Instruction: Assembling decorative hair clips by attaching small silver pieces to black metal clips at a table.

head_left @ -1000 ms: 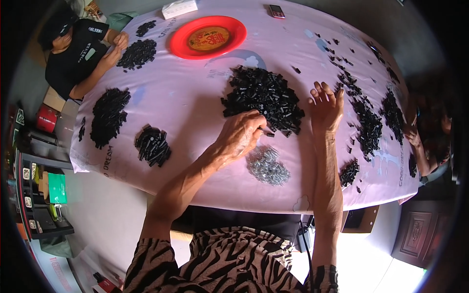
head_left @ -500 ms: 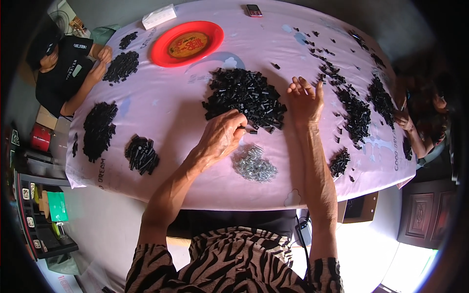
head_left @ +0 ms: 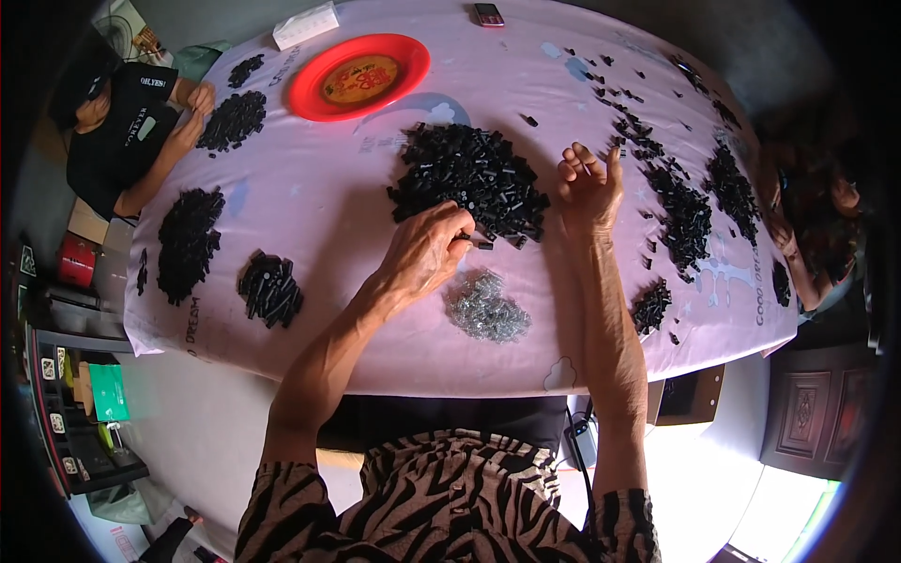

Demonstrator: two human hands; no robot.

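A large heap of small black cylindrical pieces lies on the pink tablecloth in front of me. At its near edge, my left hand is closed in a pinch, with a small black cylinder partly showing between thumb and fingers. Just right of the heap, my right hand is raised, palm turned up, its fingers loosely bent and apart, holding nothing I can see. Nearer to me sits a pile of small clear, glassy pieces. A few loose black pieces lie between the two piles.
Black piles lie at left and right. A red plate, white box and phone are farther back. One person works at the left edge; another person's arm shows at right.
My left hand has shifted very slightly at the heap's near edge, still pinched. My right hand stays beside the heap with its fingers slightly changed. The view has moved a little.
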